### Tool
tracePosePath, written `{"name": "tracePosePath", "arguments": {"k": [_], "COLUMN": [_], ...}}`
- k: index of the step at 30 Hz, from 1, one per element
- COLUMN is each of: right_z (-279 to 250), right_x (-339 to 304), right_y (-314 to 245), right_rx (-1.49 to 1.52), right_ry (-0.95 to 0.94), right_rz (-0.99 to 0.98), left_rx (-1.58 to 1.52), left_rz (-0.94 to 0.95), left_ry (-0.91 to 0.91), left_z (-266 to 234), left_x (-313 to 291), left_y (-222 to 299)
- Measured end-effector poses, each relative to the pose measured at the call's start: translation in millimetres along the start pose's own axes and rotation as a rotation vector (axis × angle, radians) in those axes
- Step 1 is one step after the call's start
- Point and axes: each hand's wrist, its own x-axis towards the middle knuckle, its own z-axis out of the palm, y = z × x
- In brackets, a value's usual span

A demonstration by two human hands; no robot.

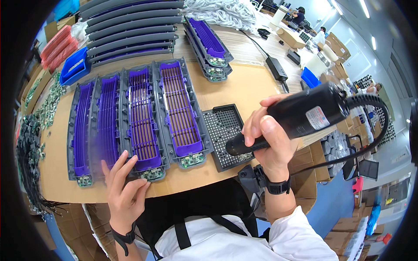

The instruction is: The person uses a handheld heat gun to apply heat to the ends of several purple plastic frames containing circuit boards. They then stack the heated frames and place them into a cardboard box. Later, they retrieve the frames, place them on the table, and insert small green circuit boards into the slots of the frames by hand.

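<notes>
Under black screwdriver (305, 114) — perforated tray (216, 126), small metal pieces (244, 157) inside; right hand (276, 145) clasping screwdriver, left hand (124, 199) spread.

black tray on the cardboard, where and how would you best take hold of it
Probably by the near and far rims of the black tray, with both hands, coming from above. It lies flat with raised walls; the rightmost purple panel in the row crowds its left side, and the right hand with the power tool covers part of its right.
</notes>
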Motion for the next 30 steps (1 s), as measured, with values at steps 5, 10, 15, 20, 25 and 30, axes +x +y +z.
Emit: {"name": "tracePosePath", "arguments": {"k": [5,10,15,20,25,30], "right_z": [-7,-7,16,68,100,127], "right_x": [7,1,-4,-21,-28,-31], "right_y": [2,-5,-26,-20,0,23], "right_rx": [-0.006,0.099,0.152,0.067,0.028,0.088], "right_ry": [-0.232,-0.215,-0.305,-0.333,-0.41,-0.388], "right_rz": [0.078,-0.031,-0.163,-0.099,0.044,0.07], "left_rx": [0.005,-0.033,-0.05,-0.103,-0.114,-0.114], "left_rz": [0.02,0.037,0.066,0.056,0.091,0.095], "left_ry": [0.012,0.021,0.065,0.062,0.071,0.08], "left_z": [-2,-5,-7,-4,-5,-5], "left_x": [-1,0,-1,-5,-6,-7], "left_y": [-1,-1,-3,-8,-11,-11]}}
